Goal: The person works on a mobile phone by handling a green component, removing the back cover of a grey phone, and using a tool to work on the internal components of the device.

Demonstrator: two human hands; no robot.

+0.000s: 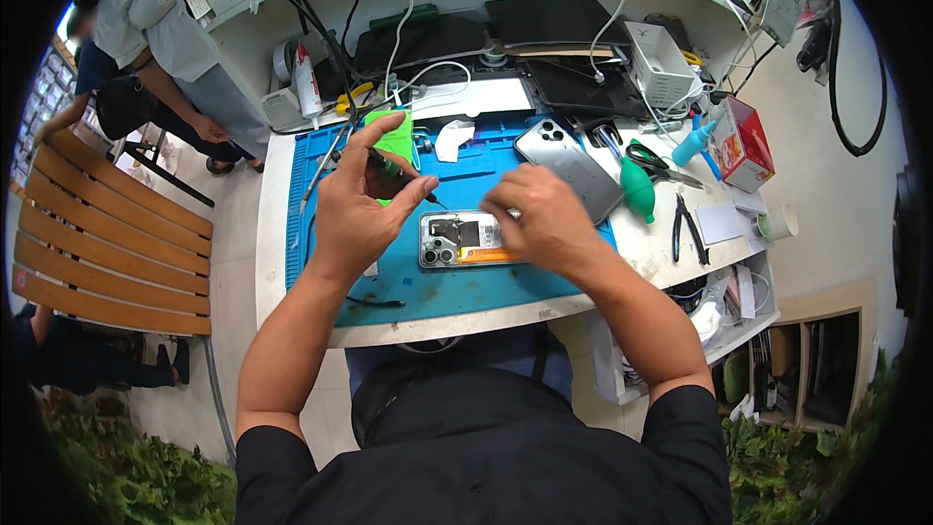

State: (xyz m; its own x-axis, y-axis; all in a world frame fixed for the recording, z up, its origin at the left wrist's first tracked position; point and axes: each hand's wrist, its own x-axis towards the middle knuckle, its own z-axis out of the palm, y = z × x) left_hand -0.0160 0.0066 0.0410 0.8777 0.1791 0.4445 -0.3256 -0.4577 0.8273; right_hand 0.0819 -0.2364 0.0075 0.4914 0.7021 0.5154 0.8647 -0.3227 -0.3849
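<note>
My left hand (355, 209) holds a screwdriver (392, 170) with a green and black handle, thumb and fingers around it. Its thin tip slants down to the right, above the mat. My right hand (549, 219) is curled, fingertips drawn together near the tip and over the right end of an opened phone (449, 236); whatever they pinch is hidden. The phone lies flat on a blue work mat (428, 301), showing round camera lenses at its left, dark inner parts and an orange strip. Behind my right hand rests a silver-grey device with several lenses (556, 148).
To the right are a green air blower (638, 190), scissors (666, 165), black-handled pliers (688, 228), a blue bottle (693, 144) and a red box (743, 146). Cables hang over the bench. An open drawer (719, 326) juts out below. People stand beyond a wooden slatted bench (117, 233) at left.
</note>
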